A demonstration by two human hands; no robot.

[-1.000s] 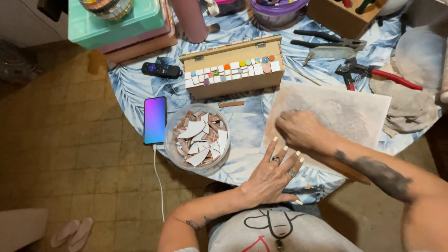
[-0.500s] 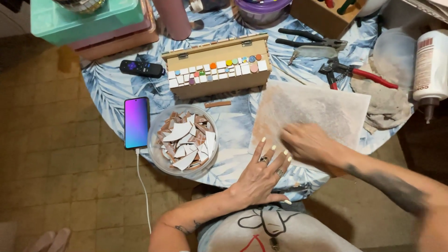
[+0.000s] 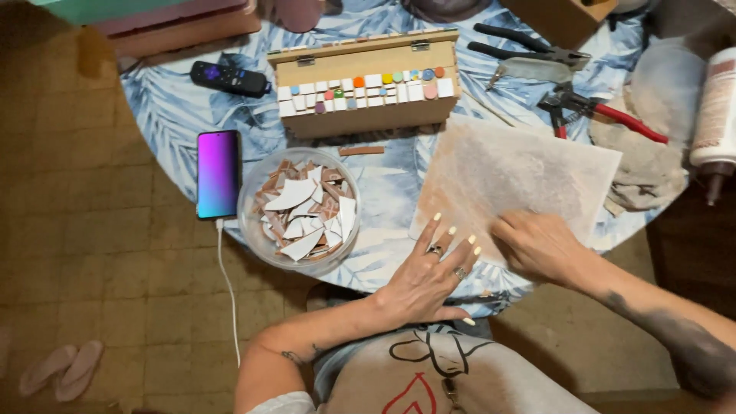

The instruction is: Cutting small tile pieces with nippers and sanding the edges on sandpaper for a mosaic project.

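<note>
Both hands down on pale mottled sheet (image 3: 521, 172) at near right edge of round table (image 3: 192, 100). Left hand (image 3: 429, 272) flat, fingers spread, pressing sheet's near left corner, gripping nothing. Right hand (image 3: 537, 245) palm down, fingers curled on sheet's near edge; pinching or only pressing, cannot tell. Sheet bare, no pieces laid on it; clear bowl (image 3: 253, 230) at near left edge full of broken tile shards. Small coloured tiles sit in rows on wooden box (image 3: 368, 115) at middle. White bottle (image 3: 714, 115) with tan label and brown nozzle at far right edge, tip down.
</note>
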